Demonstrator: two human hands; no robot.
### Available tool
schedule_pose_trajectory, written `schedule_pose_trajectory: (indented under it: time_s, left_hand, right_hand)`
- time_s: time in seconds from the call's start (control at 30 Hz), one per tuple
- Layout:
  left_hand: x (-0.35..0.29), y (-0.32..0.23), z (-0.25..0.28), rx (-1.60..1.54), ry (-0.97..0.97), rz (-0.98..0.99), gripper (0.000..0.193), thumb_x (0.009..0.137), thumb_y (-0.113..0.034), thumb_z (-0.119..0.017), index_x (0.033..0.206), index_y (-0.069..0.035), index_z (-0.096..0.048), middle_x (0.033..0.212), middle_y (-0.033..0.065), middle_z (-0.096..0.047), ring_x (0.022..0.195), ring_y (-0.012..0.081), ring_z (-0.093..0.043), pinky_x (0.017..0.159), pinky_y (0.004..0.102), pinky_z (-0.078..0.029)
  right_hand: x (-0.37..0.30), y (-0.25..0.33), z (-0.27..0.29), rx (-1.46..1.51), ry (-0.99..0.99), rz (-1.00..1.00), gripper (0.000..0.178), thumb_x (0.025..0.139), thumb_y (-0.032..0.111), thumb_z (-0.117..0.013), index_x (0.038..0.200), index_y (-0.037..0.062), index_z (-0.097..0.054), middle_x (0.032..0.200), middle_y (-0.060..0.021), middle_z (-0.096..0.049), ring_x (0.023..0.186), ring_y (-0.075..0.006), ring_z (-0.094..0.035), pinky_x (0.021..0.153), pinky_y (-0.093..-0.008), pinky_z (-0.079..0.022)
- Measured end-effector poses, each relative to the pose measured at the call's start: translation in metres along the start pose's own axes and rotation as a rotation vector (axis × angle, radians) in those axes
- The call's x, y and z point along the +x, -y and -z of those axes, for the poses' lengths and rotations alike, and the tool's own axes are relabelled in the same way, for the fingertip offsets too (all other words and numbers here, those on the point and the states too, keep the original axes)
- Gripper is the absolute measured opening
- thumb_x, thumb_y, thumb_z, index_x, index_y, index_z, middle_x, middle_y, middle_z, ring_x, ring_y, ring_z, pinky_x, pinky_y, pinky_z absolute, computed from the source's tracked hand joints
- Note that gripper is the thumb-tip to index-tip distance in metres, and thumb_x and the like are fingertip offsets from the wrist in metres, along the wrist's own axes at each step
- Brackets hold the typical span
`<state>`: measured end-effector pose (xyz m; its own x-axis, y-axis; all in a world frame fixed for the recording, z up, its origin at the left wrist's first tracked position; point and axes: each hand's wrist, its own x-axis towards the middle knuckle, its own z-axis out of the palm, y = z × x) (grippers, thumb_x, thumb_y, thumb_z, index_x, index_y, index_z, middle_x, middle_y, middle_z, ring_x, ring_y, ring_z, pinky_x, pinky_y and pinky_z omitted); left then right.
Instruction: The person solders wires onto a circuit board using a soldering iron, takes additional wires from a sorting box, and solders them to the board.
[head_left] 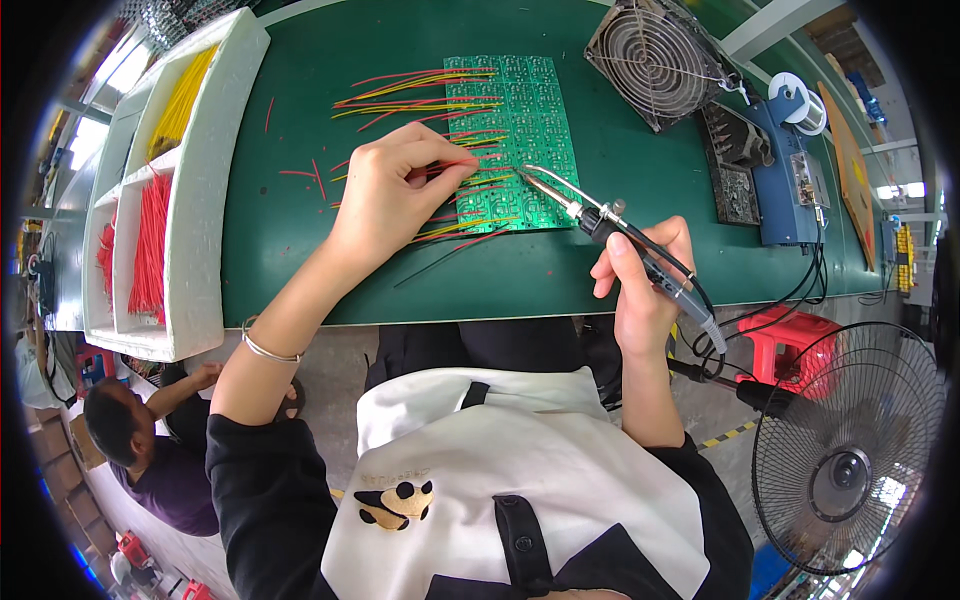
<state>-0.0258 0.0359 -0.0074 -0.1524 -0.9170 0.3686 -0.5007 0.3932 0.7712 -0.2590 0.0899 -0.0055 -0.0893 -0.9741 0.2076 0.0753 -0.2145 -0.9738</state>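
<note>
A green circuit board panel (545, 110), divided into many small boards, lies on the green table. Several red and yellow wires (410, 103) stick out from its left side in rows. Over the panel's left edge, my left hand (392, 190) pinches a red wire (493, 169) between thumb and fingers, its end resting on the board. My right hand (645, 295) grips a soldering iron (597, 224) with a thin metal guide tube along it. The iron's tip is over the middle of the panel, close to that wire's end; whether it touches is too small to tell.
At the left stands a white foam box (195, 250) with compartments of red and yellow wires. Loose red wire pieces (318, 178) lie beside it. A square fan (650, 60), blue soldering unit (785, 170) and solder spool (798, 104) stand right. A pedestal fan (845, 470), red stool (785, 345) and another person (160, 450) are beyond the table's near edge.
</note>
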Motion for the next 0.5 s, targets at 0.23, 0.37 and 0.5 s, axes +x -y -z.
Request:
schedule_pose_trajectory:
  time_s: [0.23, 0.37, 0.5]
  left_hand:
    - [-0.0011, 0.0, 0.0004, 0.0, 0.015, 0.007, 0.009, 0.077, -0.003, -0.067, 0.085, -0.004, -0.07, 0.075, 0.0007, -0.06, 0.053, 0.0027, -0.042, 0.046, 0.0187, -0.032]
    - [-0.0003, 0.0011, -0.0005, -0.01, 0.017, 0.009, 0.009, 0.076, -0.002, -0.067, 0.085, -0.004, -0.07, 0.075, 0.0009, -0.06, 0.055, 0.0029, -0.043, 0.046, 0.0186, -0.032]
    - [-0.0007, 0.0004, 0.0003, 0.003, 0.019, 0.01, 0.009, 0.076, -0.002, -0.068, 0.085, -0.004, -0.07, 0.075, 0.0011, -0.059, 0.056, 0.0031, -0.044, 0.047, 0.0185, -0.033]
  right_hand:
    - [-0.0003, 0.0, -0.0001, 0.022, -0.009, 0.004, 0.024, 0.082, 0.008, -0.065, 0.08, 0.0032, -0.042, 0.061, -0.0118, -0.059, 0.045, -0.0103, -0.054, 0.042, -0.0201, -0.042]
    - [-0.0008, 0.0004, 0.001, 0.025, -0.029, 0.017, 0.022, 0.083, 0.008, -0.064, 0.081, 0.0027, -0.042, 0.06, -0.0124, -0.059, 0.045, -0.0108, -0.053, 0.043, -0.0205, -0.042]
    - [-0.0006, -0.0006, 0.0005, 0.023, -0.024, 0.018, 0.022, 0.083, 0.008, -0.063, 0.081, 0.0026, -0.042, 0.06, -0.0123, -0.059, 0.044, -0.0109, -0.053, 0.043, -0.0206, -0.042]
